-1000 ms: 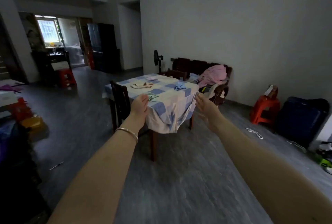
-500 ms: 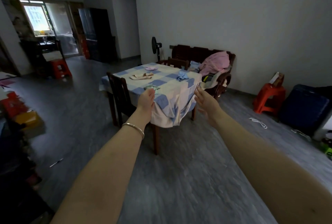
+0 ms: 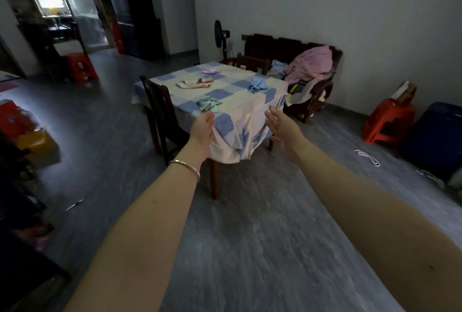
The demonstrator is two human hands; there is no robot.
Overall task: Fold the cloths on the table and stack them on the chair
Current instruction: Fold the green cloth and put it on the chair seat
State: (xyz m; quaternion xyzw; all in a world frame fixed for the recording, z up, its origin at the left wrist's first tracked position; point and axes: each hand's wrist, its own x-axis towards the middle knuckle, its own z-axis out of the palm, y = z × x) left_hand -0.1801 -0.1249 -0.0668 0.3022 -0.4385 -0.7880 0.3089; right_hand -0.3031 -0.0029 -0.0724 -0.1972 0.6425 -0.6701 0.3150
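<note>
Head view: crumpled green cloth (image 3: 208, 104) on checked tablecloth (image 3: 240, 97), both hands bare.

- A red plastic stool (image 3: 388, 121) stands by the right wall.
- A dark blue suitcase (image 3: 436, 136) sits just beside it.
- A standing fan (image 3: 221, 36) stands behind the table.
- A pink blanket (image 3: 312, 64) lies heaped on a wooden bench (image 3: 282, 46).

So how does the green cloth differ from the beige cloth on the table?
The green cloth is a small bunched heap; the beige cloth lies stretched out long and flatter. The green cloth sits near the table's front edge, just beyond the left hand; the beige cloth lies farther back, toward the left side. Both are unfolded on the checked tablecloth.
</note>
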